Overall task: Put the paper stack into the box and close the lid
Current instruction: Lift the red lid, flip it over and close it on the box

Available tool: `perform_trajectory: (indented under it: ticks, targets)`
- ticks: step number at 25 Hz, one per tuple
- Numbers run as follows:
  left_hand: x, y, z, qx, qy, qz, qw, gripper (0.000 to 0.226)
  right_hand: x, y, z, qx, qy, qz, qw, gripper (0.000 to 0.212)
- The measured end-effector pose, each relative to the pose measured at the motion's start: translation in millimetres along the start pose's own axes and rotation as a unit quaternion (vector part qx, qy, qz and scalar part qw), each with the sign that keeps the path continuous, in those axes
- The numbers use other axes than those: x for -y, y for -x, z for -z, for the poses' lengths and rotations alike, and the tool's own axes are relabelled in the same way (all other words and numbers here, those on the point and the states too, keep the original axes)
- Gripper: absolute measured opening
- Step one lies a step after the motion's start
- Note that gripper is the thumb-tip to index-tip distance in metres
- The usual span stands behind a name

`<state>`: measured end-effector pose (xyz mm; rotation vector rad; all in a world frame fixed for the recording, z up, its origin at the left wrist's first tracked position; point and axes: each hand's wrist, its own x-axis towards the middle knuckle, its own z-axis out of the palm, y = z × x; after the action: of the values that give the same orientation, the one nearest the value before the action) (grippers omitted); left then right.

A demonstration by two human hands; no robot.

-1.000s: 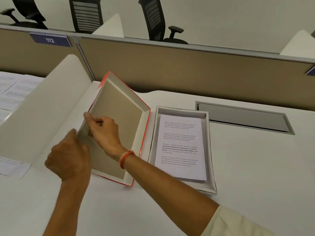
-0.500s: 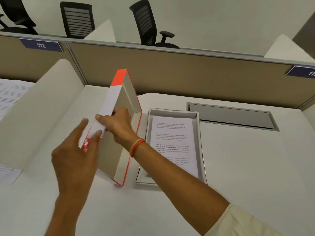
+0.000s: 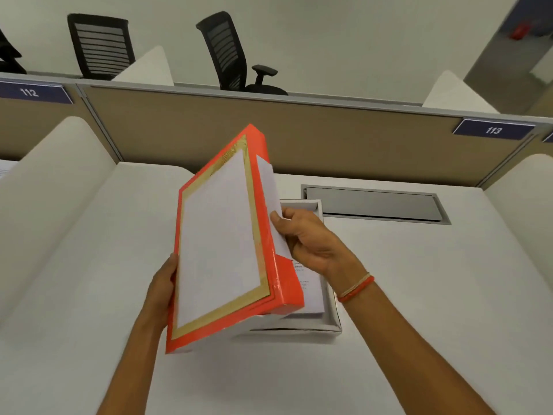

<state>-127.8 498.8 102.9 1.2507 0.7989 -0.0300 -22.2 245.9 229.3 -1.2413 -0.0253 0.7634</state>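
Observation:
The orange lid [image 3: 221, 235], with a gold border and a white panel on top, is held tilted above the desk, its top face turned toward me. My left hand [image 3: 163, 290] grips its left edge. My right hand [image 3: 311, 241] grips its right side wall. Behind and under the lid sits the white box [image 3: 330, 322] on the desk, mostly hidden. A strip of the printed paper stack [image 3: 311, 292] shows inside the box at the right.
A tan partition [image 3: 329, 139] with number plates 112 and 113 runs along the desk's back. A grey cable hatch [image 3: 374, 203] lies behind the box. White curved dividers [image 3: 51, 187] flank the desk. Black office chairs stand beyond the partition.
The lid went from lying open-side-up at the left, to standing on edge, to being flipped top-face-up and carried right over the box. My left hand now grips its left edge.

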Motion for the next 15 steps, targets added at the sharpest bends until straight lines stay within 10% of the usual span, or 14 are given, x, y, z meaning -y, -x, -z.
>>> perform_trajectory:
  ticks: [10,15]
  targets:
    - [9.6,-13.4,-65.7,-0.012,-0.269,-0.168,0.948,0.018,-112.0,-8.1,108.4,-0.292,0.359,0.019,0.886,0.056]
    - [29.6,-44.2,-69.2,-0.007,-0.367,-0.195,0.91,0.062,-142.9,-19.8,134.4,-0.331,0.389,-0.007,0.86,0.061]
